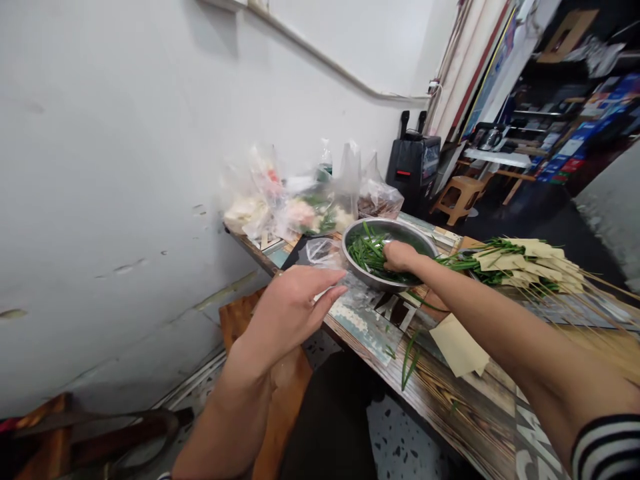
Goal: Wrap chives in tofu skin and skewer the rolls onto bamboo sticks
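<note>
A metal bowl (350, 261) holding cut green chives (367, 250) stands on the wood-patterned table. My right hand (399, 257) reaches into it with the fingers curled down among the chives; the fingertips are hidden. Just left of the bowl, above the table's near edge, my left hand (306, 297) hangs in the air, thumb and fingers apart, holding nothing. Pale, thin tofu sheets (459, 345) lie on the table below my right forearm. To the right is a pile of skewers (533, 263) with tofu sheets and chives on them.
Clear plastic bags of food (295, 207) stand at the table's wall end, near a black box-like case (414, 167). Loose chive strips (410, 365) lie near the front edge. A wooden bench (285, 400) is below left; a plastic stool (459, 197) stands beyond.
</note>
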Demonstrator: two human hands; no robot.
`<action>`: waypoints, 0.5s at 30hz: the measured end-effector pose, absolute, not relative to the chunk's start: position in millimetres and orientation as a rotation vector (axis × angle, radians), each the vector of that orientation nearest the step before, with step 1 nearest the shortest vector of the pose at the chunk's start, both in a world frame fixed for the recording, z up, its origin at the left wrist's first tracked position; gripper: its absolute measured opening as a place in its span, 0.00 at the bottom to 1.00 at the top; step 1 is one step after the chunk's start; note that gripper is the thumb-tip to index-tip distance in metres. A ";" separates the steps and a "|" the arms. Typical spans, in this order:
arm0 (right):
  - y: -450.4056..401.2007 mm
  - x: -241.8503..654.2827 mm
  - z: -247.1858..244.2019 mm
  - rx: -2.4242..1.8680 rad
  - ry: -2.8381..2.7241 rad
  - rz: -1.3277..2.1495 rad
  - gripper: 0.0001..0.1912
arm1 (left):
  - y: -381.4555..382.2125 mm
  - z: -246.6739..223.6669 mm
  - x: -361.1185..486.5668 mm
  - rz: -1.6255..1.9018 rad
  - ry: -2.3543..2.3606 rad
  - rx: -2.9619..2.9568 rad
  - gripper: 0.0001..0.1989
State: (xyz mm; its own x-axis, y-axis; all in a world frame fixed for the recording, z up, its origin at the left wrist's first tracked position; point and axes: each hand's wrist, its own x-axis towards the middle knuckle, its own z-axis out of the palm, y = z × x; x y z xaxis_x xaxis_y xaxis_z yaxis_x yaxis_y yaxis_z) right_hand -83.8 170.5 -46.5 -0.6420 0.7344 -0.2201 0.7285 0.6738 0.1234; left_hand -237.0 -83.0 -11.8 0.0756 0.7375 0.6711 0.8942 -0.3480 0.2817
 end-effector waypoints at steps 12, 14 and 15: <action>170.9 -64.4 12.0 1.398 2.937 -0.250 0.10 | 14.9 -16.9 -212.6 -1.392 -2.182 -2.101 0.11; 166.4 -62.3 13.8 1.399 2.964 -0.343 0.11 | 46.2 -19.7 -201.6 -1.409 -2.315 -2.076 0.09; 164.2 -61.4 14.1 1.394 2.971 -0.396 0.12 | 60.4 -21.6 -196.9 -1.543 -2.359 -2.064 0.10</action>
